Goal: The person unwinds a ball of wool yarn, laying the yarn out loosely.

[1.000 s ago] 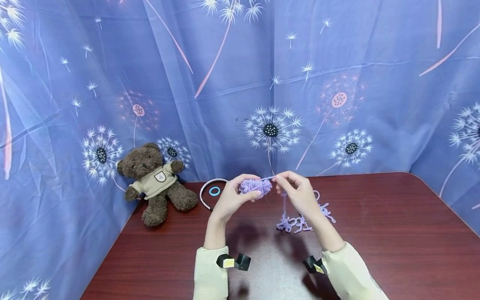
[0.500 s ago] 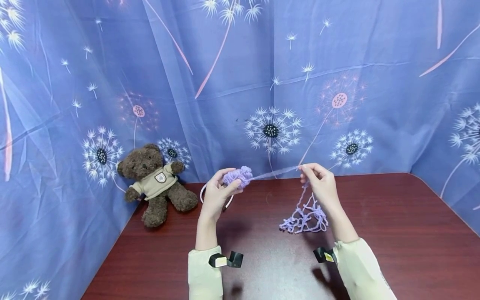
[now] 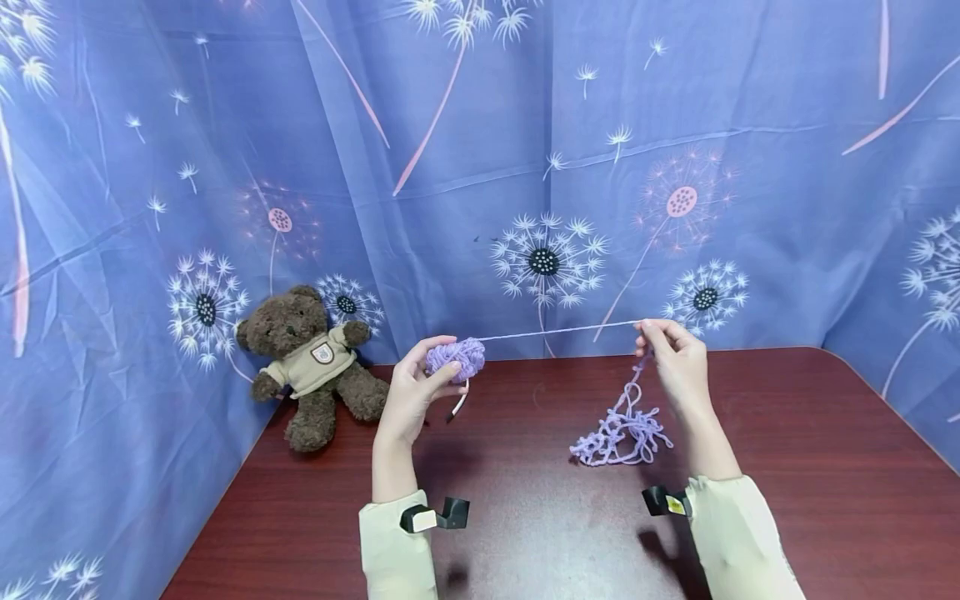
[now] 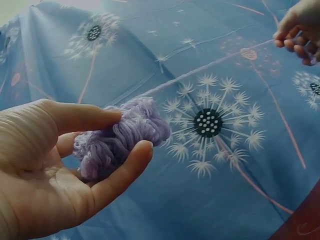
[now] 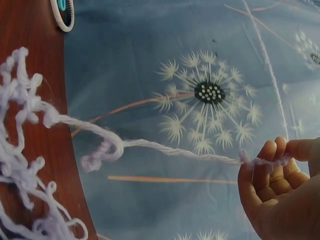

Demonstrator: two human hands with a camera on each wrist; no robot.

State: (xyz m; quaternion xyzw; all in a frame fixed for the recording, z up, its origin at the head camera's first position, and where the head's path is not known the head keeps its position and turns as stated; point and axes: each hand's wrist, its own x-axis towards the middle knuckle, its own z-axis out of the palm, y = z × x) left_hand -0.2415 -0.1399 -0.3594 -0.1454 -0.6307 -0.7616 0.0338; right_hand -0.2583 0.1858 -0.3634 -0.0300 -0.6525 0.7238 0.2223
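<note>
Fluffy yarn (image 3: 465,356), glossy wooden table (image 3: 547,525)

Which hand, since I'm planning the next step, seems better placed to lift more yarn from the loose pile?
Probably the right hand: it pinches the taut strand and is nearer the loose pile. The left hand is farther off and occupied with holding the yarn ball.
</note>
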